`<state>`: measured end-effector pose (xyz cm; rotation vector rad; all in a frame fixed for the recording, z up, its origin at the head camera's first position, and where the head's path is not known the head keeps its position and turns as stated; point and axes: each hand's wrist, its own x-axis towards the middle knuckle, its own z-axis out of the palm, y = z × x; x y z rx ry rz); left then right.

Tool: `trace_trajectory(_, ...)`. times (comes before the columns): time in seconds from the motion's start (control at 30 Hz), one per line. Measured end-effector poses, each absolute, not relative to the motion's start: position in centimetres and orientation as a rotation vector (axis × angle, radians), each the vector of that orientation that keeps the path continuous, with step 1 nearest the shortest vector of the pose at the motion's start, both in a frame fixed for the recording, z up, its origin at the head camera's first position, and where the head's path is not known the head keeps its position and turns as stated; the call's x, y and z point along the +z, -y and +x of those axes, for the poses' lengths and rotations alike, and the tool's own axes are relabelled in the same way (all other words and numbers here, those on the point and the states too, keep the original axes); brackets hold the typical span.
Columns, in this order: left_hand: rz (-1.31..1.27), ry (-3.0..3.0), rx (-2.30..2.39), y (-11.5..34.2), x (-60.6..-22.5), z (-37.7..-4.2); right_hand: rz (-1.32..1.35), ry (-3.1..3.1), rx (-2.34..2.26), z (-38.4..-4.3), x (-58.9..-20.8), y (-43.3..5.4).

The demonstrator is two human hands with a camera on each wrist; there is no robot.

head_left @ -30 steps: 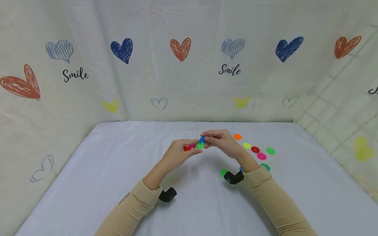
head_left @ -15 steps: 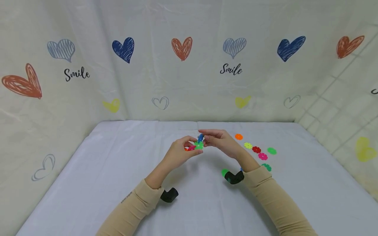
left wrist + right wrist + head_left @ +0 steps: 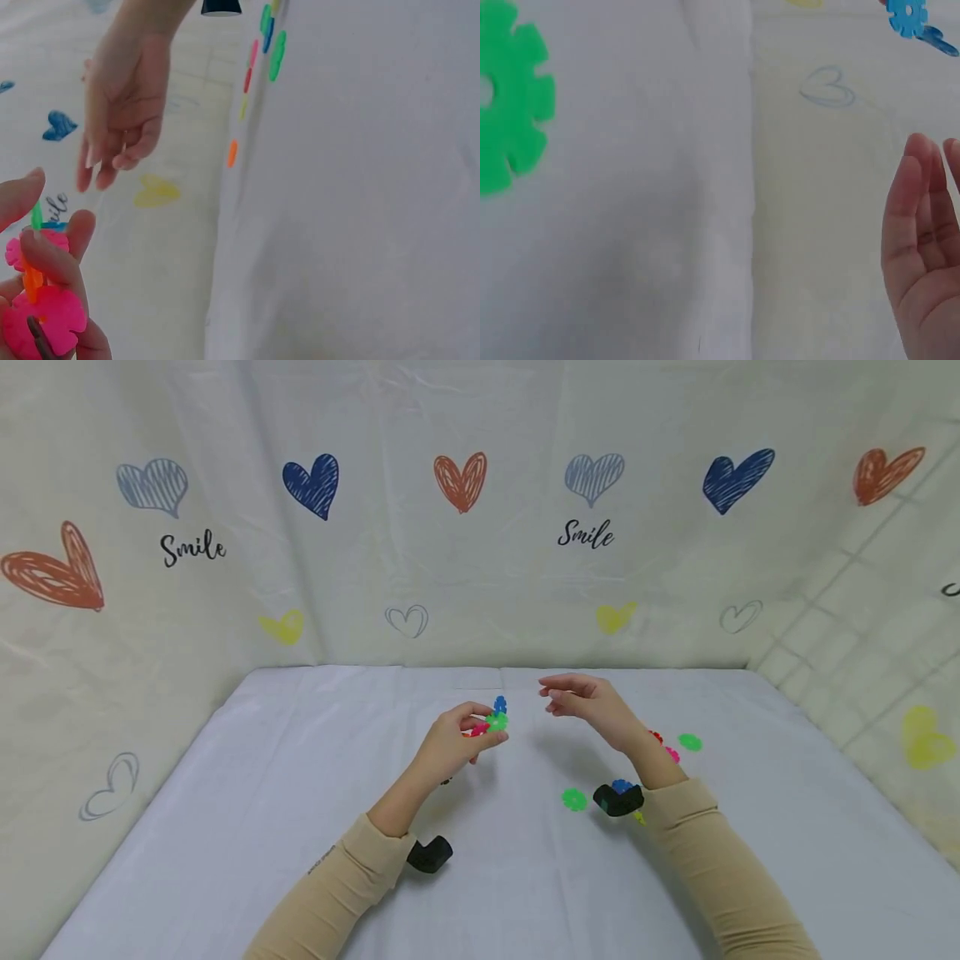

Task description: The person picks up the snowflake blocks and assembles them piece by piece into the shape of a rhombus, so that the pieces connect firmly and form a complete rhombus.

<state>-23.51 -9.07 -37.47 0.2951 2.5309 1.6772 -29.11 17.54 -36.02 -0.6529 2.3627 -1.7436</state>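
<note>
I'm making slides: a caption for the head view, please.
Left hand holds linked colorful discs while the empty right hand hovers over white cloth.

Chain of linked notched discs [image 3: 480,729], partly hidden, held in left grip [image 3: 452,737] above tabletop [image 3: 300,760]. Upright blue disc [image 3: 500,704] tops green disc [image 3: 497,722]; orange disc [image 3: 31,280] between two pink discs [image 3: 60,316].

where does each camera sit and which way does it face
Head: on the head, facing forward and down at white cloth-covered table; left hand, right hand and beige sleeves show.
Left wrist: worn there, facing joined, multicoloured notched plastic discs; both hands show.
Right wrist: worn there, facing table and heart-printed white backdrop; right hand shows.
Head and left wrist share both hands.
</note>
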Motion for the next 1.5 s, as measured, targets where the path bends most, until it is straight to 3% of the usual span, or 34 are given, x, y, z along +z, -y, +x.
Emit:
trace_trajectory(0.2,0.292,-2.523,1.709,9.0,-37.1,-23.4,-0.51,-2.568,-1.584,-29.9,-35.9,-21.1)
trace_trajectory(0.53,0.27,-2.523,1.701,9.0,-37.4,-23.3,-0.321,-2.834,-0.944,-31.1,-35.9,-25.4)
trace_trajectory(1.0,0.3,-2.579,1.652,8.8,-37.4,-23.2,-0.161,-2.717,-0.757,-32.0,-37.5,-28.5)
trace_trajectory(1.5,0.325,-2.575,1.651,8.8,-37.9,-23.4,-0.102,-2.702,-0.758,-32.3,-37.9,-28.2)
